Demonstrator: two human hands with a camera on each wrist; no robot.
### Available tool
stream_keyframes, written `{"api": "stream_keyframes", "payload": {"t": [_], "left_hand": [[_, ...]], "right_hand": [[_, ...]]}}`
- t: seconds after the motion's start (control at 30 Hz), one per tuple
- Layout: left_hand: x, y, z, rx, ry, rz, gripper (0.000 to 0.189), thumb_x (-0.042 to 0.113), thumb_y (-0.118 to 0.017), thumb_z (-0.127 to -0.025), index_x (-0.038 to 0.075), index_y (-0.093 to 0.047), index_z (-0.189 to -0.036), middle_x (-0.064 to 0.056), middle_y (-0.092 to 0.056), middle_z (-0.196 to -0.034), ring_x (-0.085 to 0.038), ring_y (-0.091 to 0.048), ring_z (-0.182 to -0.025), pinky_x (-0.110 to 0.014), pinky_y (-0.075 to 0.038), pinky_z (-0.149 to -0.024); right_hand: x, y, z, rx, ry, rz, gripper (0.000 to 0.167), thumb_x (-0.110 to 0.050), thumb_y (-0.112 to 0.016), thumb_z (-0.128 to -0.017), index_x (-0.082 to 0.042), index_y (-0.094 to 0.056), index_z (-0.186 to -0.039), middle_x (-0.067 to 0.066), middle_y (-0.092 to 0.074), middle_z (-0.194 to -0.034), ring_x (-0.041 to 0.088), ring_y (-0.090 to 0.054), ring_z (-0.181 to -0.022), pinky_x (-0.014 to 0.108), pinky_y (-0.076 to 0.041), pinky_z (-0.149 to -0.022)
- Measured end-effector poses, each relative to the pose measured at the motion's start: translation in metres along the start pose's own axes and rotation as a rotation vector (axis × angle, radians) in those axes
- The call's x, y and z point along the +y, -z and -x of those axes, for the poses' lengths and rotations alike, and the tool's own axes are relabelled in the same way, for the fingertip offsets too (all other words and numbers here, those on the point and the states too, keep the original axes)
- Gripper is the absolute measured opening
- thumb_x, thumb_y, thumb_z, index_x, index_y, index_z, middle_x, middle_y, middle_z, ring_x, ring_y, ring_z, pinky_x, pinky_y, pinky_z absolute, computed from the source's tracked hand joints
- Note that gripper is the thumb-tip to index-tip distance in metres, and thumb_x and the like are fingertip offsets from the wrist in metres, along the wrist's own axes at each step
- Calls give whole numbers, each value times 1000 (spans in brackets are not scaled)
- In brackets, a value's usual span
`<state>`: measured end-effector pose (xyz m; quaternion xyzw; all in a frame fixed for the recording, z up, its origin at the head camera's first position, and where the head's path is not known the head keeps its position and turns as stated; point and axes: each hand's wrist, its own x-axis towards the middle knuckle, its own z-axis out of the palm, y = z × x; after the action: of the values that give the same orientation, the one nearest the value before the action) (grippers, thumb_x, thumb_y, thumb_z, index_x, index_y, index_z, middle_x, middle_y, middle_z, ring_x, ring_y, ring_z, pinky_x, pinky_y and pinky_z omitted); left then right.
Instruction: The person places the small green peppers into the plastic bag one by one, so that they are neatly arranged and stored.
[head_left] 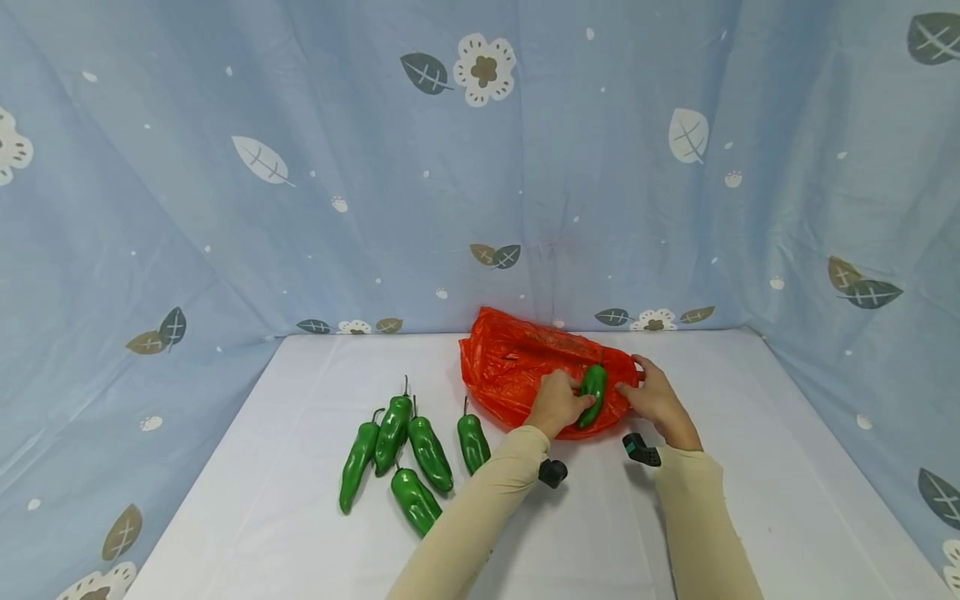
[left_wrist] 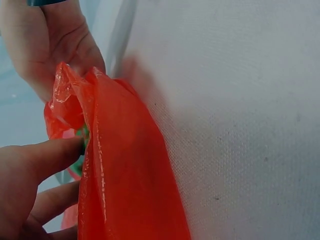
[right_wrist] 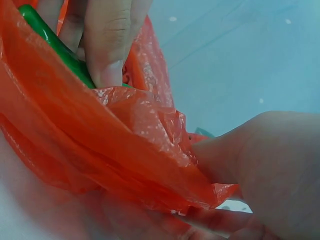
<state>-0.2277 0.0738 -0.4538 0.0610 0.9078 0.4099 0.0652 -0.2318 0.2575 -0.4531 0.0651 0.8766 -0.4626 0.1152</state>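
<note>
My left hand (head_left: 558,406) pinches one green pepper (head_left: 592,393), stem end away from me, at the red bag (head_left: 498,367), with the film rising in front of it. My right hand (head_left: 660,406) grips the bag's right edge, thumb over and fingers under; judged purpose: to steady film that looks too limp to stay spread by itself. The bag lies slack toward the back of the bench (head_left: 277,567). To its left, five loose peppers (head_left: 393,435) rest stem ends away, apparently within easy reach. My left sleeve (head_left: 468,521) covers part of two. Behind: blue curtain (head_left: 375,150).
</note>
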Motion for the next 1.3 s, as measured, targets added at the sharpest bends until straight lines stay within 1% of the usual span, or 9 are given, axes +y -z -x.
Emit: {"api": "stream_keyframes", "payload": {"t": [0.23, 0.53, 0.63, 0.77, 0.87, 0.97, 1.0, 1.1, 1.3], "left_hand": [[1, 0, 1, -10, 7, -9, 24, 22, -82, -90, 3, -82, -106, -5, -80, -90, -8, -65, -75, -22, -61, -71], [1, 0, 0, -20, 42, -6, 26, 23, -81, -91, 3, -81, -107, -6, -80, -90, -8, -65, -73, -23, -62, -71], [1, 1, 0, -20, 41, 2, 26, 25, -81, -91, 2, -82, -105, -6, -79, -86, -8, -64, -70, -22, -60, -67], [1, 7, -1, -13, 10, 32, 25, 25, -79, -92, 1, -81, -97, -3, -73, -71, -7, -58, -62, -19, -56, -59], [3, 16, 0, -6, -22, 32, 30, 27, -78, -94, -1, -79, -106, -6, -77, -84, -10, -64, -70, -22, -59, -66], [3, 28, 1, -8, -39, 32, 38, 29, -76, -95, 0, -76, -118, -11, -79, -107, -18, -72, -91, -31, -63, -82], [3, 33, 3, -5, -48, 30, 40, 30, -75, -96, 0, -74, -123, -13, -77, -119, -21, -73, -101, -35, -62, -89], [0, 49, 10, -3, -73, 50, 38, 30, -73, -97, 3, -75, -123, -11, -77, -121, -24, -72, -109, -38, -61, -94], [-10, 91, 32, 35, -138, 118, 35, 33, -72, -97, 6, -77, -120, -6, -78, -116, -19, -70, -99, -33, -60, -84]], "right_hand": [[2, -1, -2, -1, 2, -14, 76, -15, -53, -105, 1, -7, -164, 37, -26, -161, 52, -44, -139, 54, -54, -103], [3, -2, -2, -1, 2, -15, 77, -14, -54, -104, 1, -8, -164, 37, -25, -162, 52, -41, -140, 56, -51, -106], [3, -1, -2, -1, 4, -6, 77, -14, -54, -104, 2, -8, -164, 37, -24, -162, 53, -39, -142, 58, -49, -108], [1, 0, 0, -7, 2, -9, 77, -14, -54, -104, 2, -7, -164, 38, -23, -162, 53, -38, -141, 58, -49, -108], [0, 1, 0, -12, -2, -15, 77, -14, -53, -104, 1, -7, -164, 38, -23, -162, 53, -39, -141, 57, -50, -107], [1, 2, -1, -11, -6, -14, 77, -14, -54, -104, 0, -7, -165, 37, -23, -162, 54, -38, -141, 57, -50, -106], [1, 2, -1, -11, -8, -17, 77, -13, -53, -104, 0, -7, -165, 37, -23, -162, 53, -38, -141, 57, -50, -106], [2, 0, -2, -11, -15, -16, 77, -14, -53, -104, -1, -7, -165, 36, -24, -163, 53, -38, -142, 58, -50, -107], [2, 0, -2, -10, -17, -23, 77, -14, -53, -104, 0, -8, -165, 35, -24, -163, 52, -38, -142, 57, -50, -108]]}}
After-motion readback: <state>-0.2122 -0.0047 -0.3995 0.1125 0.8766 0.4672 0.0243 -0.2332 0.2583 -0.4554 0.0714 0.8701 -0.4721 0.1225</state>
